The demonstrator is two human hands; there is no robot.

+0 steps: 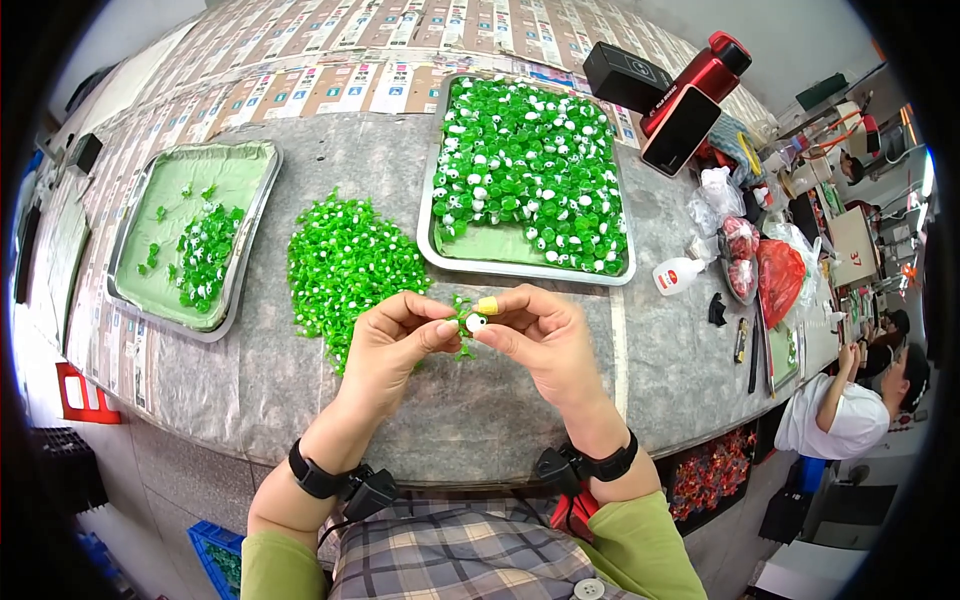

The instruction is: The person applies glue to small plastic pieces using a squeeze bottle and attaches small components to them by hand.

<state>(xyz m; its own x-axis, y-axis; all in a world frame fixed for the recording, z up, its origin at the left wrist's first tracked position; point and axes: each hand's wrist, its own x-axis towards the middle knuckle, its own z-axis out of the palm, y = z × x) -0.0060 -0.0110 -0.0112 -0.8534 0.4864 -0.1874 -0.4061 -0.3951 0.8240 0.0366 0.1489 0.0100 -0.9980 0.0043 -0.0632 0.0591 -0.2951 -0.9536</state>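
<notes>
My left hand (395, 345) pinches a small green plastic figure (462, 346) between thumb and fingertips. Against it, my right hand (545, 345) grips a white eyeball piece (476, 323) with a black dot. A yellow finger cover (488, 305) sits on a right fingertip. Both hands meet above the grey table cover, in front of the trays. Just beyond my left hand lies a heap of small green pieces (345, 260) with white bits. Behind my hands, a metal tray (530, 268) is filled with round green pieces bearing white eyeballs.
At left, another tray (150, 210) holds a small green pile. To the right are a white bottle (677, 275), a red bag (780, 280), a phone (681, 130), a red flask (715, 65) and a black box (625, 77). Another person (840, 415) sits at far right.
</notes>
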